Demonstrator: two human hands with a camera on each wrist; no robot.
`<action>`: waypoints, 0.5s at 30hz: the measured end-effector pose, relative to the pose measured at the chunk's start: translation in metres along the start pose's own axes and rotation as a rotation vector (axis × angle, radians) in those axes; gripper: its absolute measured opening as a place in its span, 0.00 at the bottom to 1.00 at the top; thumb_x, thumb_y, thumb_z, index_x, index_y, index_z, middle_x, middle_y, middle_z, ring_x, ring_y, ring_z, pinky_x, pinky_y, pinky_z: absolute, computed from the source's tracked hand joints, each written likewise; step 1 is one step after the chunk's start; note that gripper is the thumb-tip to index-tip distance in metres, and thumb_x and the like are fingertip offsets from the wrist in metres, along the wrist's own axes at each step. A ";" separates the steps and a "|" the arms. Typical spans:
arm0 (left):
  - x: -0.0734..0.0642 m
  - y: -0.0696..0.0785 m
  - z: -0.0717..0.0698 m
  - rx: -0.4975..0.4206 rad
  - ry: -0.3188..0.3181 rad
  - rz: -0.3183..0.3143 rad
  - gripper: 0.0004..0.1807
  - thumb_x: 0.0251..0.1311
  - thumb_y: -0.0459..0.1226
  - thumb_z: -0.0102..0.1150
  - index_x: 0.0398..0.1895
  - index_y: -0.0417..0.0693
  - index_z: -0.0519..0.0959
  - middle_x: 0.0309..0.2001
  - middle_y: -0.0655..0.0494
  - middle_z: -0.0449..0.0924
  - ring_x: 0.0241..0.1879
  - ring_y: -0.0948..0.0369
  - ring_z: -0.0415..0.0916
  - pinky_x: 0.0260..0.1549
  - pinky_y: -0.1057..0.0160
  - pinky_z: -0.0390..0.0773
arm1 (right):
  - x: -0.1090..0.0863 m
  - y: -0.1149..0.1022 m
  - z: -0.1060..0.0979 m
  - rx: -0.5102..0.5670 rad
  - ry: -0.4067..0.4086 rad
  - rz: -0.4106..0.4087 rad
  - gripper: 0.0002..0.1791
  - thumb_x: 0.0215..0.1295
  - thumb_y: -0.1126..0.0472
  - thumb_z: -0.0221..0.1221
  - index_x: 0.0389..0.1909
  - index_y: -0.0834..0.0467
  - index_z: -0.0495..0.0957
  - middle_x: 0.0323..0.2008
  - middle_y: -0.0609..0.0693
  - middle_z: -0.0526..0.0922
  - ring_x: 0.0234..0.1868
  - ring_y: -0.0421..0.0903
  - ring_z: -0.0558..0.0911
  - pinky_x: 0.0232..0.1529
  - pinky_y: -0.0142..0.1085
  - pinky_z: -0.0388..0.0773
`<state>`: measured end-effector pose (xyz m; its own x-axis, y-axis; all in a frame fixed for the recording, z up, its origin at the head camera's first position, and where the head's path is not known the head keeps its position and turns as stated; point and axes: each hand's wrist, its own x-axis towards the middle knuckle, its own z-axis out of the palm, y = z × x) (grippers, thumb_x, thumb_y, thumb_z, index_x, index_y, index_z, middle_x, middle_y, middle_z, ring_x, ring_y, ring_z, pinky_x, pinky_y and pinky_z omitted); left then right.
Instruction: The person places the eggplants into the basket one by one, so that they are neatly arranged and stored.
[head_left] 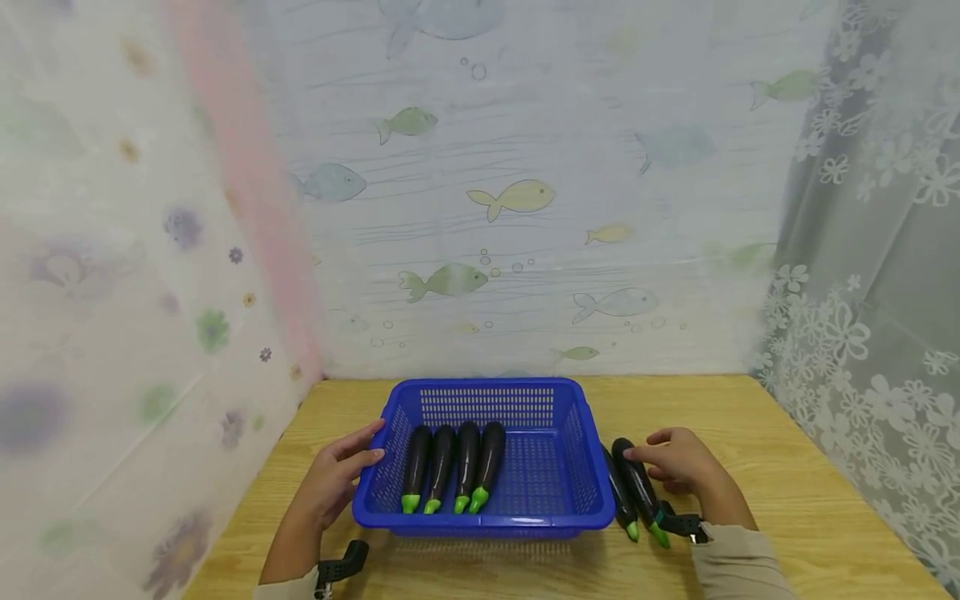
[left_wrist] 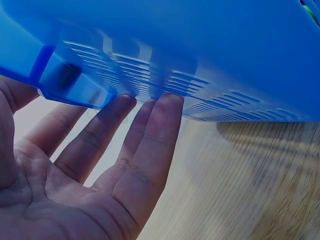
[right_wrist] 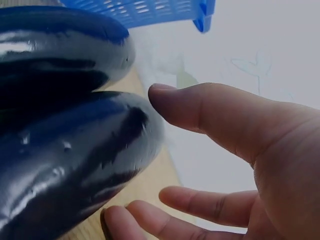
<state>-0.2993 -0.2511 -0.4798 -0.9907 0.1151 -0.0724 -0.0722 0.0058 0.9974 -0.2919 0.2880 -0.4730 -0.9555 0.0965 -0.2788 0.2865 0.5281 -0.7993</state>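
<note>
Wood-grain table (head_left: pixel 675 404), fish-print sheet (head_left: pixel 517 317) behind the basket (head_left: pixel 483 522). Outer eggplant (head_left: pixel 640 487) lies right of the basket, long axis near-to-far, green end toward the person. Right hand (head_left: pixel 681 462) is nearer — on the side away from the basket, thumb by the dark end, fingers loosely apart, nothing gripped. Left hand (head_left: pixel 336 475) has fairly straight fingers against the basket's left side.

Soft, even light here, glare streaking the eggplants (right_wrist: pixel 65 170), shadow under the basket (head_left: pixel 483 522), right-wrist backdrop (right_wrist: pixel 225 55) washed pale
</note>
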 end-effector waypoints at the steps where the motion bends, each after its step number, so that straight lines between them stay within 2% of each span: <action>1: 0.000 0.000 0.000 0.002 -0.001 0.000 0.33 0.67 0.39 0.67 0.75 0.55 0.71 0.76 0.44 0.67 0.70 0.41 0.72 0.54 0.39 0.84 | 0.000 -0.001 0.000 -0.002 -0.001 -0.002 0.49 0.59 0.46 0.73 0.68 0.74 0.65 0.62 0.75 0.74 0.46 0.56 0.87 0.44 0.52 0.87; 9: 0.001 -0.001 0.000 0.000 -0.004 0.001 0.33 0.67 0.39 0.66 0.76 0.55 0.71 0.76 0.44 0.67 0.70 0.41 0.72 0.54 0.39 0.83 | 0.001 -0.003 0.001 -0.009 -0.014 -0.006 0.47 0.59 0.47 0.74 0.67 0.75 0.66 0.61 0.74 0.75 0.47 0.58 0.88 0.46 0.55 0.87; 15: 0.001 0.000 0.000 0.004 -0.009 0.001 0.33 0.67 0.39 0.66 0.76 0.55 0.71 0.76 0.44 0.66 0.71 0.40 0.70 0.54 0.39 0.83 | 0.000 -0.004 0.003 -0.030 -0.008 -0.010 0.44 0.57 0.48 0.75 0.63 0.74 0.70 0.59 0.72 0.78 0.44 0.54 0.88 0.43 0.52 0.87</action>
<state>-0.2999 -0.2511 -0.4799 -0.9896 0.1245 -0.0718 -0.0712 0.0095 0.9974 -0.2927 0.2829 -0.4712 -0.9576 0.0847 -0.2753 0.2749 0.5542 -0.7857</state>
